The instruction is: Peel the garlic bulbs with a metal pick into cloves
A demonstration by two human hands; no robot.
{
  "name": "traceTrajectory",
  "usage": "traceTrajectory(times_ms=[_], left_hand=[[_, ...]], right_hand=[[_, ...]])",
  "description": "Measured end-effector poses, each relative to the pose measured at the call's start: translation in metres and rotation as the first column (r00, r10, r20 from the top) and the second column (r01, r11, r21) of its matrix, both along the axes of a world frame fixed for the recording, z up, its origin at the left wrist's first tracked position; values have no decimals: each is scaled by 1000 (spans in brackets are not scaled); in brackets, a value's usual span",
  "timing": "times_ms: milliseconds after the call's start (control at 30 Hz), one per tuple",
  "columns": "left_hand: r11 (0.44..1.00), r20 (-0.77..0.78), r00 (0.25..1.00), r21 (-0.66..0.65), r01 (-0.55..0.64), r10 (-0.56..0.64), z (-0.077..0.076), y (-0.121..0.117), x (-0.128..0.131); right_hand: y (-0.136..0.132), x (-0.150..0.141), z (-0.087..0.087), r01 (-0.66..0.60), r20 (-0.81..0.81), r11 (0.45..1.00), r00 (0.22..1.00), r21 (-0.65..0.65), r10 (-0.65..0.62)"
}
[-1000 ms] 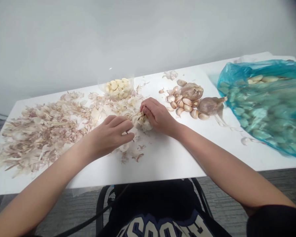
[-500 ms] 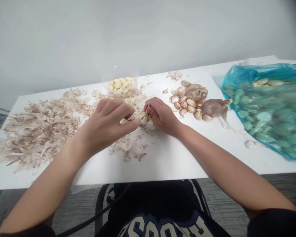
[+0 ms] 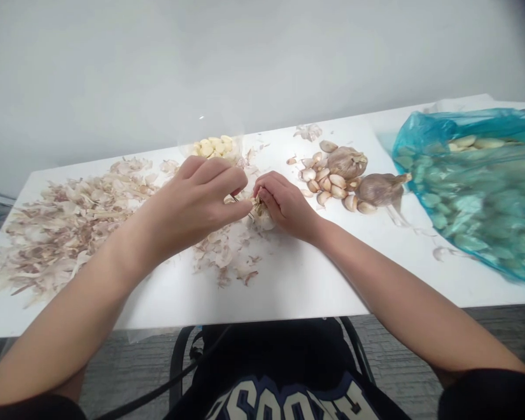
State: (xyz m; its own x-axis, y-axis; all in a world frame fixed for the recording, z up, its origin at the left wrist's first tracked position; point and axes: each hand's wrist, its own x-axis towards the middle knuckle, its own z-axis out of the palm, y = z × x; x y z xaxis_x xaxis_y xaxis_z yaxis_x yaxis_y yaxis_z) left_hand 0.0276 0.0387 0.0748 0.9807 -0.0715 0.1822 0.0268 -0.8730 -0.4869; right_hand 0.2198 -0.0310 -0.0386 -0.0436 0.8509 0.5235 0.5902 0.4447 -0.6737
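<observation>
Hands, qty 2, both bare.
L hand: grip narrow, thumb & fingers nearly together, pinching 1 thin dark tool; mostly hidden, type can't tell. Hand is just beside the held garlic, L of it.
R hand: grip closed, fingers curled round 1 part-peeled garlic bulb, mid-desk, under fingertips; no. of cloves in it can't tell.

Whole bulbs, qty 2, in skin, R of R hand: upper bulb among the loose cloves; lower bulb just R & nearer, stem end twd bag.
Loose cloves, unpeeled, approx. 16, some overlapping, clustered L of & below the bulbs.
Skin piece, qty 1, papery, far side, above the cloves.

Containers, qty 2:
Clear tub, qty 1, far side, behind L hand; holds peeled cloves, approx. 8+ visible, rest hidden.
Blue bag, qty 1, see-thru plastic, far R; holds many pale pcs, too blurred to count.

Peel heap, qty 1, large, L side of desk; smaller peel scatter nr edge, below L hand.
</observation>
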Motion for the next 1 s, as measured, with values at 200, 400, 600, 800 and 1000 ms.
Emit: traceTrajectory(times_ms=[200, 400, 600, 800, 1000], left_hand=[[999, -55, 998, 38, 1, 1, 4, 0, 3], [1000, -108, 994, 13, -9, 10, 3, 3, 5], [1000, -80, 996, -15, 26, -27, 0, 4, 6], [998, -75, 995, -20, 65, -66, 0, 2, 5], [998, -49, 997, -23, 66, -67, -5, 3, -4]], right_hand=[[1, 0, 0, -1, -8, 1000, 1000, 14, 1], [1, 0, -2, -8, -23, 1000, 1000, 6, 8], [0, 0, 0, -17, -35, 1000, 999, -5, 17], [1, 0, -1, -18, -28, 1000, 999, 3, 18], [1, -1, -2, -15, -28, 1000, 999, 15, 15]])
